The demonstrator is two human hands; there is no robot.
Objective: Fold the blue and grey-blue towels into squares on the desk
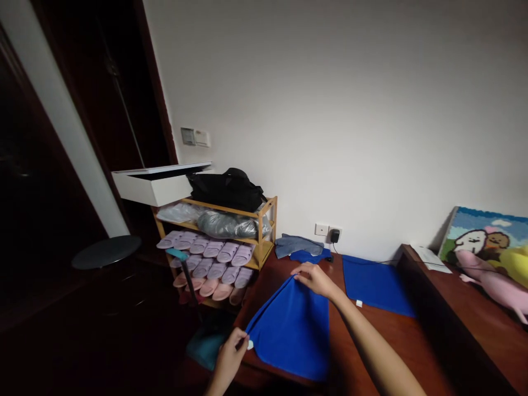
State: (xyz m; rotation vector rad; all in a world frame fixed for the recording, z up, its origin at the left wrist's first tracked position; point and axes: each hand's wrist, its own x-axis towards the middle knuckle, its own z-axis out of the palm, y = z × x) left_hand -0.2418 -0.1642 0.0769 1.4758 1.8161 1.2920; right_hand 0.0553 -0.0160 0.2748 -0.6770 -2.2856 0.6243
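Two hands share one blue cloth (295, 330) over the near part of the brown desk (396, 330). Nearest the viewer, the left hand (230, 355) has thumb and fingertips pinching the cloth's near left corner, right beside a small white tag (250, 345); from that grip the fabric lies off to the right. Farther out, the right hand (315, 279) reaches across from the right, its grip pressed together on the far end of the same edge, so from there the cloth falls back toward the viewer. The pinched edge points obliquely, from near left to far right, lifted into a slanting line, while the opposite side drops lower toward the desk. The body of the cloth fans out to the right of that line; with its slant and shadowed folds, I can't be sure which way its long axis runs. Beyond the right forearm, a second blue cloth (375, 285) lies flat, and a grey-blue cloth (299, 246) is bunched near the wall.
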